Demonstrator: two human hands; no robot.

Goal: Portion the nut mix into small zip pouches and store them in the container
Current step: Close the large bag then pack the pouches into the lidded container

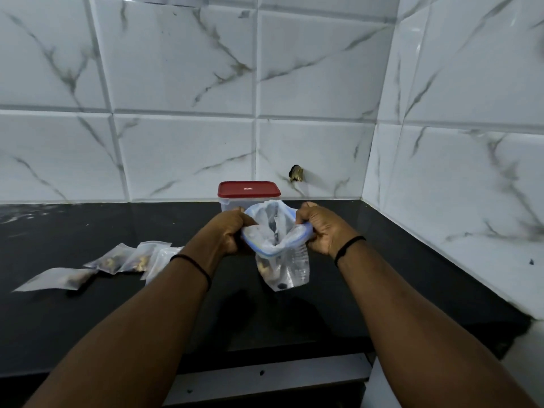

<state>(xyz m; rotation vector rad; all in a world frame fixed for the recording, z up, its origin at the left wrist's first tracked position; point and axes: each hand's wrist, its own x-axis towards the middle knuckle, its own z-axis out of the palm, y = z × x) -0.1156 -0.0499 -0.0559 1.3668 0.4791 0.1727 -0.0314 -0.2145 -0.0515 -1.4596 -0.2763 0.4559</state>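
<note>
Hanging between the two hands, a clear plastic zip bag with a blue seal strip is held above the black bench. Its mouth is pulled apart, one edge being pinched by the left hand and the other by the right hand. A few nuts are dimly seen at its bottom. Just beyond the hands, a clear container with a red lid is partly hidden. Left of the left hand, four small filled clear pouches are laid, one partly covered by the forearm.
</note>
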